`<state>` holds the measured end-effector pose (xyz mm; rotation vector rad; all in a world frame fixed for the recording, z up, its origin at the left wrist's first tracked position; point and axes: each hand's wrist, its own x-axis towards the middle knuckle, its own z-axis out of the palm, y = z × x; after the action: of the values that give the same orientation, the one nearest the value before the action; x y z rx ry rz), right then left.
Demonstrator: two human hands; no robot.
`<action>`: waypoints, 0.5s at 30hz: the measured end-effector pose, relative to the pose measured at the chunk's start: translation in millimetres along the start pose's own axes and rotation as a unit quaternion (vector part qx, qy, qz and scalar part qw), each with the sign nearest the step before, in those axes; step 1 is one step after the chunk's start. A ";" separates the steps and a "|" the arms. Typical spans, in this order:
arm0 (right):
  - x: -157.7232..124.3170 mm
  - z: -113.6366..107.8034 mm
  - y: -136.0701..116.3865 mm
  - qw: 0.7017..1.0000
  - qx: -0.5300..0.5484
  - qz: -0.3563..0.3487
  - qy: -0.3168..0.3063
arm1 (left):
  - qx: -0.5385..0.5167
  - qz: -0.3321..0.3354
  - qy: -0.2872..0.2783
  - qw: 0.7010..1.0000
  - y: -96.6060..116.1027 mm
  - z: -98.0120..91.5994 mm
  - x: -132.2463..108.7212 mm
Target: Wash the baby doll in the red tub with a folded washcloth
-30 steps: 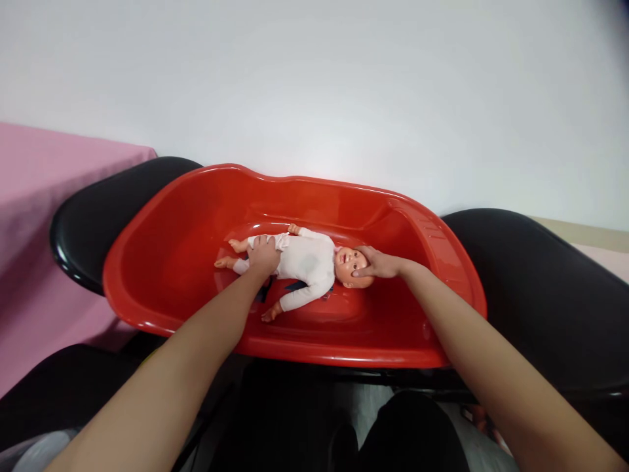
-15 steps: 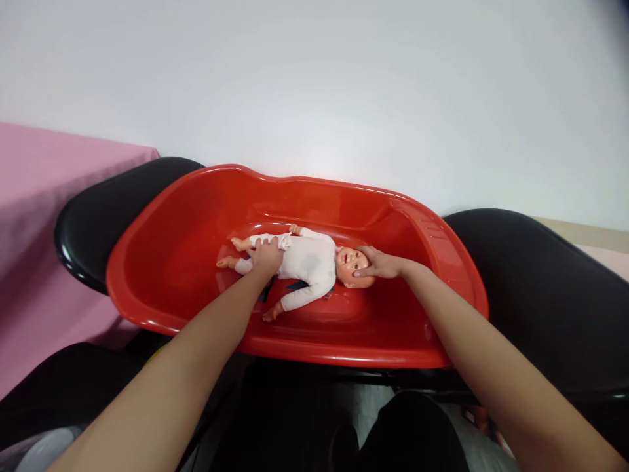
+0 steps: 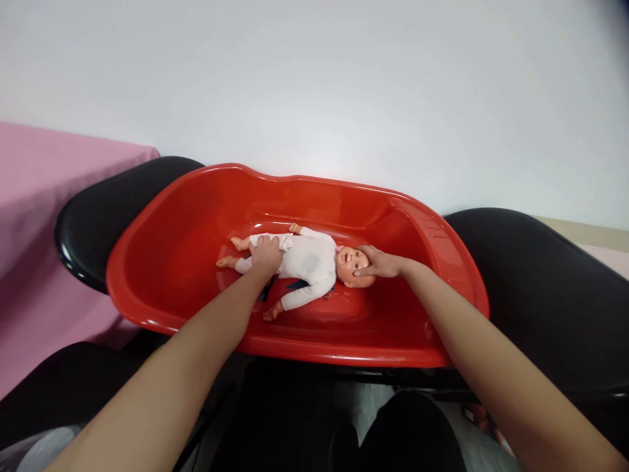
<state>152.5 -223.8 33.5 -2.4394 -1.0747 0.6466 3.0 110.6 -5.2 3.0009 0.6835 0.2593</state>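
A baby doll (image 3: pixel 309 259) with a white cloth body lies on its back inside a red plastic baby bathtub (image 3: pixel 344 357). Its head points right and its feet point left. My left hand (image 3: pixel 266 254) is closed on the doll's lower body, near the bunched white cloth at the hips. Around the top of the doll's head curls my right hand (image 3: pixel 381 263), thumb on the near side and fingers on the far side. A grey damp-looking patch shows on the doll's belly. Something dark blue lies partly hidden under the doll.
Black chair seats stand on both sides, one at left (image 3: pixel 93 223) and one at right (image 3: pixel 550 295). A pink cloth (image 3: pixel 44 190) covers a surface at far left. The white wall (image 3: pixel 314 85) rises directly behind the tub.
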 end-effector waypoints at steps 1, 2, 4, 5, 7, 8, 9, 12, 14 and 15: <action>-0.4 -0.5 -1.0 1.000 0.005 0.004 -0.003 | 0.001 -0.003 0.000 1.000 0.2 -0.5 0.2; -1.0 -1.0 -2.2 1.000 0.011 0.009 -0.007 | 0.001 -0.011 -0.002 1.000 0.6 -0.8 0.5; -1.9 -1.7 -5.0 1.000 0.014 0.015 -0.010 | -0.004 -0.024 -0.008 1.000 1.3 -0.2 1.4; -2.3 -1.8 -6.3 1.000 0.014 0.018 -0.011 | -0.009 -0.028 -0.009 1.000 1.8 0.9 1.9; -2.8 -1.6 -7.9 1.000 0.013 0.025 -0.011 | -0.022 -0.034 -0.014 0.999 3.0 4.1 3.3; -2.7 -1.4 -8.1 1.000 0.012 0.027 -0.011 | -0.030 -0.038 -0.019 0.999 3.8 6.0 3.9; -2.6 -1.1 -7.9 1.000 0.011 0.027 -0.011 | -0.038 -0.044 -0.027 0.998 4.8 7.6 4.6; -1.5 -0.5 -5.4 1.000 0.010 0.024 -0.011 | -0.046 -0.060 -0.058 0.995 8.0 9.0 5.9; -0.8 -0.3 -3.3 1.000 0.008 0.022 -0.009 | -0.037 -0.071 -0.074 0.994 9.6 7.0 5.8; -0.5 -0.3 -2.5 1.000 0.006 0.019 -0.009 | -0.032 -0.077 -0.080 0.993 9.9 5.5 5.5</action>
<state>150.9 -222.7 35.2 -2.4539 -1.0294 0.6862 13.1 104.0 -8.9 2.8500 0.8668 0.0307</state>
